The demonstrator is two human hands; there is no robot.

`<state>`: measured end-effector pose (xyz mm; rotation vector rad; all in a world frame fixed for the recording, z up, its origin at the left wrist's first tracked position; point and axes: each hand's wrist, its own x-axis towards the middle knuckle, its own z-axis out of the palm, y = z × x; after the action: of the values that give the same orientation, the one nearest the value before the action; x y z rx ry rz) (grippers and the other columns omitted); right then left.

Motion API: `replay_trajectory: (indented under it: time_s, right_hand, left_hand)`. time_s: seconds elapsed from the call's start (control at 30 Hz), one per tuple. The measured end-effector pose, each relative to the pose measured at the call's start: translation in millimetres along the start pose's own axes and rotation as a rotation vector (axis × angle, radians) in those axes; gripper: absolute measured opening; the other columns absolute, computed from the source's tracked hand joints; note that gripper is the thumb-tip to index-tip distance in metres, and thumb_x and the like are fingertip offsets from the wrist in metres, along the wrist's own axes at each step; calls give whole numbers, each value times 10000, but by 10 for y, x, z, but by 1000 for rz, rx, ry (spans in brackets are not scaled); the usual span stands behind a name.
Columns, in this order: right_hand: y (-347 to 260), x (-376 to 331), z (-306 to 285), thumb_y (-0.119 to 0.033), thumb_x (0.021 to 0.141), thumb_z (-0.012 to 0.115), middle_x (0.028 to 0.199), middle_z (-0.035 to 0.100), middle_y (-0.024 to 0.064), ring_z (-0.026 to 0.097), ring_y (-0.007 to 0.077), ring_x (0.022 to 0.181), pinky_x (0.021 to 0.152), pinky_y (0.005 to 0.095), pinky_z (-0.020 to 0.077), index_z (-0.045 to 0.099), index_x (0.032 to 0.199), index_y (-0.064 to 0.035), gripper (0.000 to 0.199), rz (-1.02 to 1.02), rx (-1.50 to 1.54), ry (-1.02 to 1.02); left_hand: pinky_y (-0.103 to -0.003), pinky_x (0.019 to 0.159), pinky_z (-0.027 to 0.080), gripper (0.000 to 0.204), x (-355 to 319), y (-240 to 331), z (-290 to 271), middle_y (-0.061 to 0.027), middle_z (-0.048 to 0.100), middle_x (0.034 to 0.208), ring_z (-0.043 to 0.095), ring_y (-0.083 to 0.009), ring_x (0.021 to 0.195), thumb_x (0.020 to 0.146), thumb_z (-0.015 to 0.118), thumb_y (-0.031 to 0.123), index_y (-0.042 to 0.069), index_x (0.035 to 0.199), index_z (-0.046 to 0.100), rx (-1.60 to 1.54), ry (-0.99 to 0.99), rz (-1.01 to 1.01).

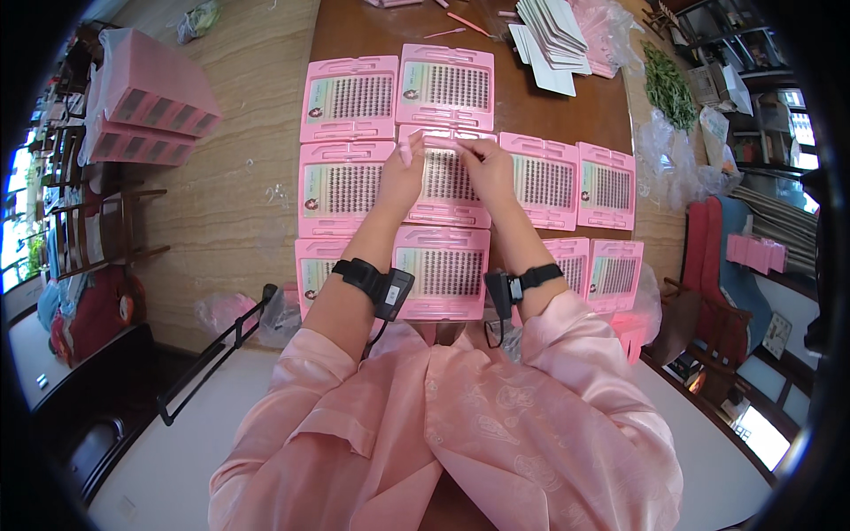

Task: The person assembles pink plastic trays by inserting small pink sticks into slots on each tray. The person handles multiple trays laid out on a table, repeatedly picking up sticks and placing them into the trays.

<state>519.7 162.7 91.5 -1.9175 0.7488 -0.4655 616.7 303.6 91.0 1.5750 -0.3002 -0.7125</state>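
Both hands meet over the middle of a brown wooden table (567,106) covered with flat pink lash trays. The left hand (403,177) and the right hand (487,168) are closed in a pinch on the two ends of a small pink strip (438,142), a slim light-pink piece held just above the middle pink tray (447,181). The strip's long axis runs left to right across the view, roughly level, with one end at the left fingertips (409,152) and the other at the right fingertips (465,149). Whether the strip touches the tray beneath it cannot be told.

The middle tray lies flat in the second row, its long side running left-right, showing rows of dark lashes on a pale card. To its left sits another tray (341,188), and to its right two more (544,180) and (606,186). In the far row lie two trays (350,97) and (445,86). The near row holds a tray (443,270) between the forearms, partly covered by them.

Each wrist wears a black strap with a small black device: left wrist band (372,281), right wrist band (522,283). At the far end of the table lies a stack of white cards (553,35), with a thin pink tool (467,23) just to its left. A stack of pink boxes (146,111) stands well apart at the far left.
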Motion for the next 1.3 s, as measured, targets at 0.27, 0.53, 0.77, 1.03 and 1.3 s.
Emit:
replay_trajectory:
  time_s: [0.27,0.53,0.77,1.03,1.3]
  right_hand:
    - [349,339,107,-78,810,719,919,688,139,630,327,924,833,388,526,759,959,-51,157,-325,-263,-51]
    - [386,285,237,-42,808,655,888,627,144,599,343,919,826,424,514,723,854,-41,82,-466,-419,-3]
    - [-50,-269,-50,-129,970,622,1048,694,92,662,128,859,752,267,533,683,1165,-18,232,174,-16,-330]
    - [-564,-1415,105,-70,964,623,1042,686,48,632,93,839,782,208,532,633,1250,9,296,596,801,-487]
    - [-507,-1760,680,-22,872,712,931,687,31,625,103,797,690,248,506,711,1015,-17,143,391,332,-443]
  left_hand:
    - [-518,1106,377,285,123,-186,21,-219,419,1500,424,-482,1335,848,639,29,8,1124,576,997,-130,429]
    - [-541,1146,321,481,149,-187,65,-173,442,1504,361,-513,1370,758,707,-2,6,1210,542,1309,-295,439]
    - [-337,982,453,504,-50,96,-208,-69,395,1558,570,-188,1104,1076,400,379,93,1491,400,-55,-351,-164]
    - [-357,1042,441,601,-1139,-31,-324,-88,262,1628,502,-217,1292,1068,388,422,113,1561,239,-803,-284,-259]
    - [-334,1085,384,512,-1766,-373,-1107,-131,495,1465,487,-202,1298,1051,489,204,53,1515,332,-629,-85,-271]
